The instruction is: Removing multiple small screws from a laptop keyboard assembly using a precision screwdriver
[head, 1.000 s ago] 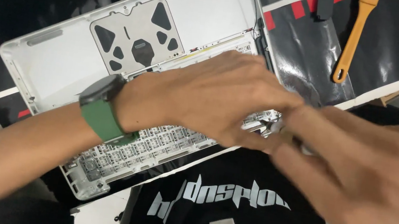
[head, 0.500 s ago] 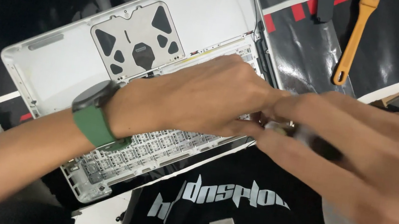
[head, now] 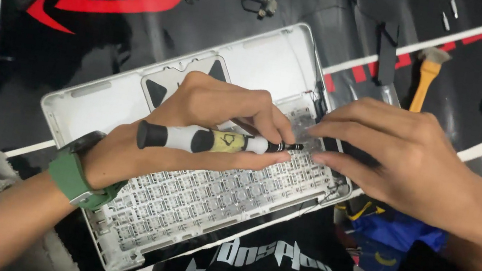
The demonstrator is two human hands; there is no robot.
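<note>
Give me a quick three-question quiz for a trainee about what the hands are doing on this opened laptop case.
1. True or false: the left hand holds the screwdriver.
2. What is on the left wrist? A) a green watch B) a red band C) nothing
3. Fill in: the right hand has its fingertips on the white ____, beside the screwdriver's tip.

Key: 1 true; 2 A; 3 laptop case.

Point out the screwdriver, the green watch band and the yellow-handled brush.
screwdriver (head: 214, 142), head view, on the yellow part of its handle.
green watch band (head: 72, 177), head view, on the strap at the left wrist.
yellow-handled brush (head: 423, 86), head view, on the handle below the bristles.
</note>
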